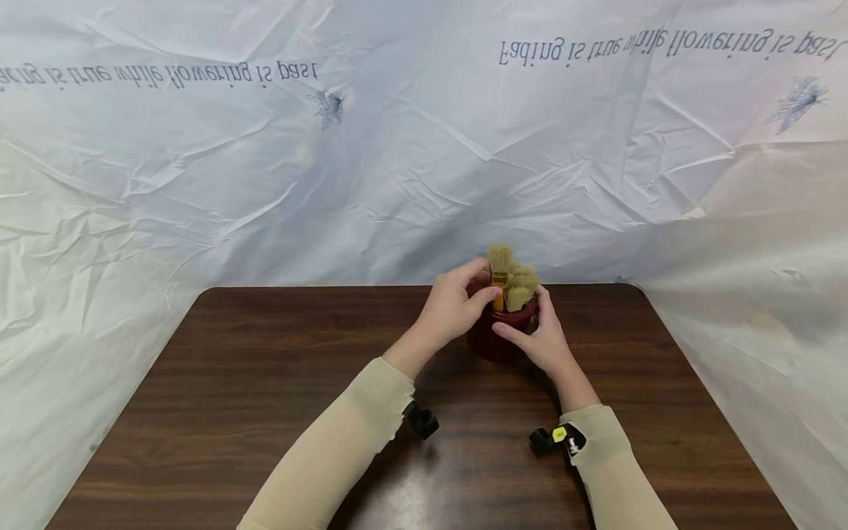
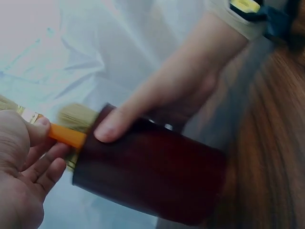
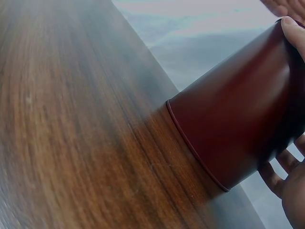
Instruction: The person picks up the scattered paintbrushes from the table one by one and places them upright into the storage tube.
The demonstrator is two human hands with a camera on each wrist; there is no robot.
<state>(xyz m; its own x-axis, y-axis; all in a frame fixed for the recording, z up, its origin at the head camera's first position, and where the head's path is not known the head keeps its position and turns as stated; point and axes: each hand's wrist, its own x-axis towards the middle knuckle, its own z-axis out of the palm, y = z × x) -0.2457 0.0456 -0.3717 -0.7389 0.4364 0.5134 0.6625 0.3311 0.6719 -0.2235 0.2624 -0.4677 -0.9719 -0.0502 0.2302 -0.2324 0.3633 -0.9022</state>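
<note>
A dark red cylindrical cup (image 1: 489,344) stands on the wooden table near its back edge, with several bristle brushes (image 1: 521,281) in it, heads up. My left hand (image 1: 454,303) pinches one paintbrush (image 1: 500,259) between thumb and fingers, its pale bristles higher than the others. In the left wrist view, the brush's orange handle (image 2: 66,136) runs down into the cup's mouth. Around the upper part of the cup, my right hand (image 1: 550,340) holds on, thumb on the near side by the rim. The right wrist view shows the cup's base (image 3: 200,160) down at the tabletop.
The dark wood-grain table (image 1: 265,383) has rounded back corners. Behind it and along both sides hangs a wrinkled white sheet (image 1: 397,147) with printed lettering. Small black devices sit on the left wrist (image 1: 420,421) and right wrist (image 1: 559,440).
</note>
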